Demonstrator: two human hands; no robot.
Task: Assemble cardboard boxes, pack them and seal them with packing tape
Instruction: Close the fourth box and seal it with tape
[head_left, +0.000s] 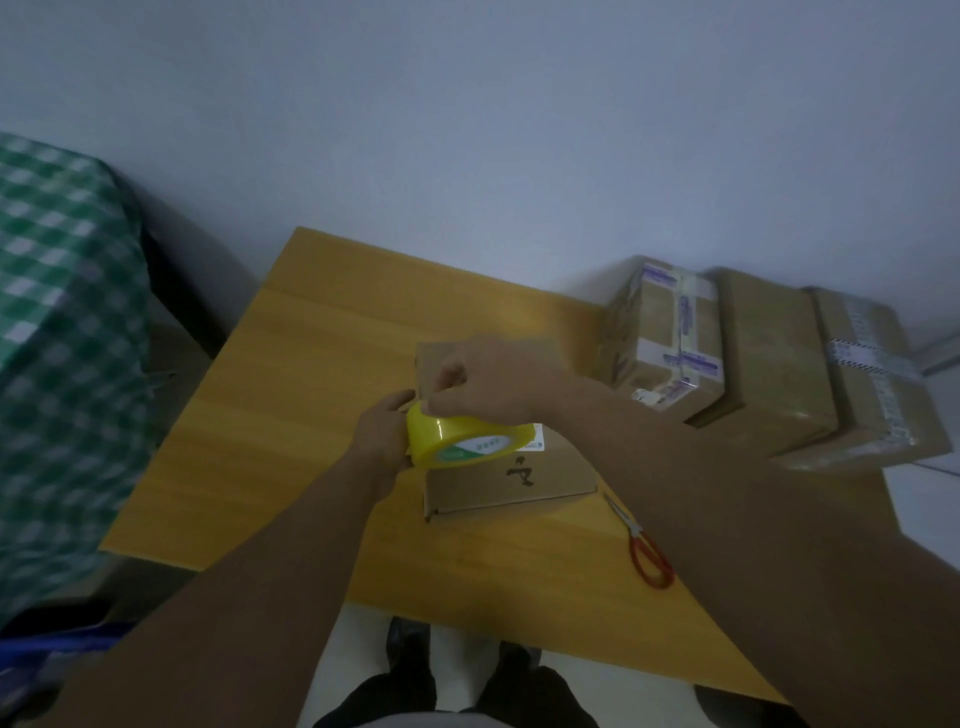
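Observation:
A flat closed cardboard box (519, 480) with a black mark and a white label lies in the middle of the wooden table (291, 395). Above its left half I hold a yellow roll of packing tape (462, 439). My left hand (382, 436) grips the roll from the left side. My right hand (488, 384) sits over the roll's top, its fingertips pinching at the roll's upper left edge. Whether a tape end is lifted is hidden by the fingers.
Red-handled scissors (641, 545) lie on the table right of the box, partly under my right forearm. Three taped cardboard parcels (753, 358) stand at the table's far right. A green checked cloth (57, 338) covers furniture to the left. A wall runs behind the table.

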